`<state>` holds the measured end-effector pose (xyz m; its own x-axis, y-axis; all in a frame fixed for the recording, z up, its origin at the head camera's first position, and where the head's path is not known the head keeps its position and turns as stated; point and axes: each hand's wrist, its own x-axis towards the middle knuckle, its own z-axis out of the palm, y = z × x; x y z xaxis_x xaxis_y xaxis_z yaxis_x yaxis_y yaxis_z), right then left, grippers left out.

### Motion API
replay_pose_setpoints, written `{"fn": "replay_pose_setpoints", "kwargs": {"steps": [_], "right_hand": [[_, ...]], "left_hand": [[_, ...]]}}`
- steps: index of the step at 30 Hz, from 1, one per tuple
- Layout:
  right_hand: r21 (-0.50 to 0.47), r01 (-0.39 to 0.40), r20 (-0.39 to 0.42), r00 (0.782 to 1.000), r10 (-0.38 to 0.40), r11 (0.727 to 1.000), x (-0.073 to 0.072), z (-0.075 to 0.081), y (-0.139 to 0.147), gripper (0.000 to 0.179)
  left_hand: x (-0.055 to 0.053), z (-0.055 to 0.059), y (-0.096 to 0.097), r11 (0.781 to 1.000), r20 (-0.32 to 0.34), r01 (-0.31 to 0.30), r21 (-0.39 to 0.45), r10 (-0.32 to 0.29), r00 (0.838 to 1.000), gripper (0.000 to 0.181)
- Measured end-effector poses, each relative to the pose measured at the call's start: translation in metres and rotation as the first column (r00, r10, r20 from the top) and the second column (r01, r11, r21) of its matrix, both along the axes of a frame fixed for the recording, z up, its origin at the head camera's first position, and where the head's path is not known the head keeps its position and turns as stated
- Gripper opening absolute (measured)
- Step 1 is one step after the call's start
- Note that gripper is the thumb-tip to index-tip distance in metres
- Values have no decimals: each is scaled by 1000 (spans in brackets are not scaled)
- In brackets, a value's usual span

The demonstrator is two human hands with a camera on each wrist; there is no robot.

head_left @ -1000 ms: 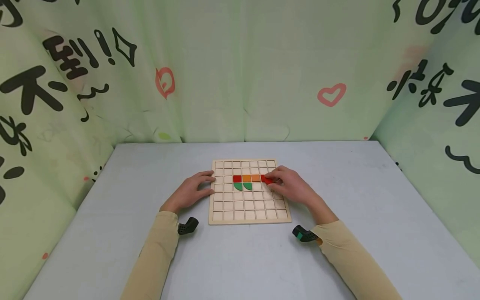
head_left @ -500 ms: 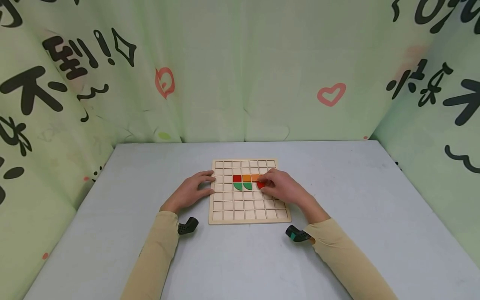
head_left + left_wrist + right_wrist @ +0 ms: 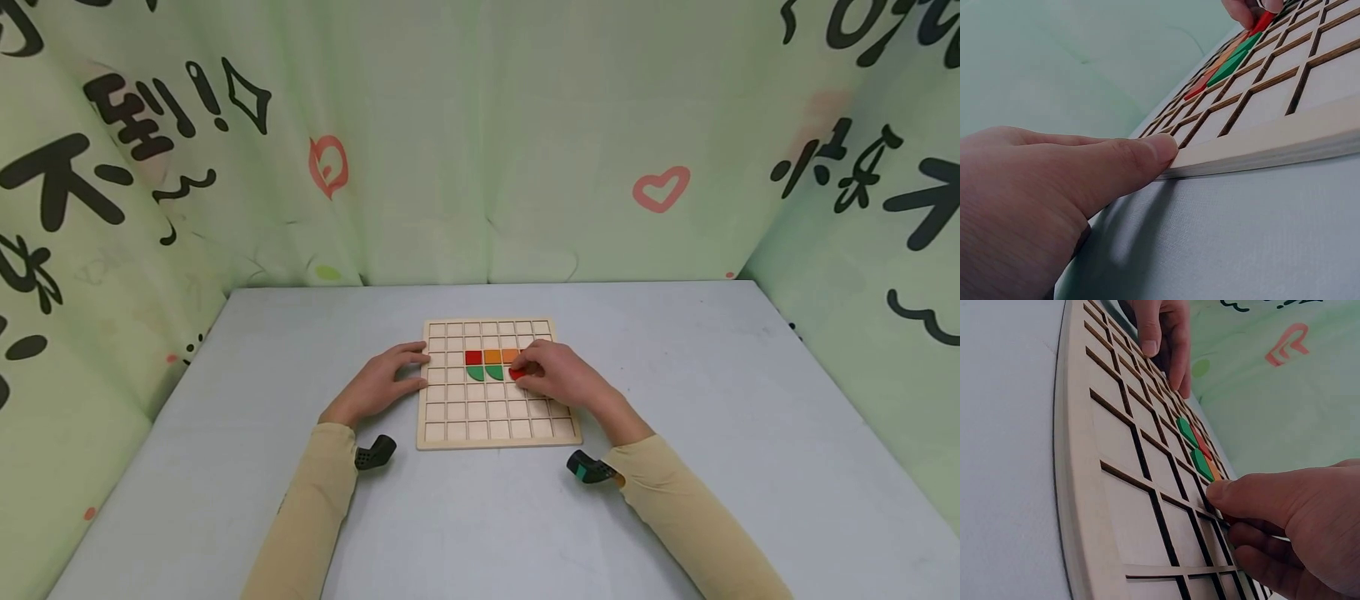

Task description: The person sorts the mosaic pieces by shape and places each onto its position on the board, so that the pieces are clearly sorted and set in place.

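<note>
A wooden grid board [image 3: 498, 445] lies on the table. My left hand [image 3: 378, 383] rests at its left edge, fingers fairly straight, and in the left wrist view the thumb [image 3: 1163, 150] presses on the rim. My right hand [image 3: 562, 371] pinches a small red piece [image 3: 517, 374] over the row of two green quarter-circle pieces [image 3: 476, 373], just to their right. Above the green ones sit a red square [image 3: 474, 357] and two orange squares [image 3: 492, 357]. In the right wrist view, my right thumb [image 3: 1222, 492] hides the held piece.
The board stands on a white table [image 3: 480, 525] with a green printed curtain [image 3: 487, 150] behind and along both sides. A black wrist camera [image 3: 375, 452] sits at the left cuff, another black camera [image 3: 588, 467] at the right cuff.
My right hand has moved left and slightly toward me with the red piece, from the right end of the coloured row down beside the green pieces. My left hand stays put.
</note>
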<state>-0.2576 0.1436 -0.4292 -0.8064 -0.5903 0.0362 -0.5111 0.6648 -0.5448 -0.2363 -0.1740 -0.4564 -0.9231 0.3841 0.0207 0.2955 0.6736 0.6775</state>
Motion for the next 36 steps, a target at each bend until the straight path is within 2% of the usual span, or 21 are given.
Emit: {"fn": "replay_pose_setpoints", "kwargs": {"steps": [11,36], "right_hand": [[-7,-17,-37,999,17,1000,-3,-3,-2,22],[-2,21,-61,998,-21,1000,-4,-7,-4,19]], "left_hand": [[0,-1,1,1000,7,-5,-4,5,1000,46],[0,0,1,1000,11,-6,-9,6,1000,46]]}}
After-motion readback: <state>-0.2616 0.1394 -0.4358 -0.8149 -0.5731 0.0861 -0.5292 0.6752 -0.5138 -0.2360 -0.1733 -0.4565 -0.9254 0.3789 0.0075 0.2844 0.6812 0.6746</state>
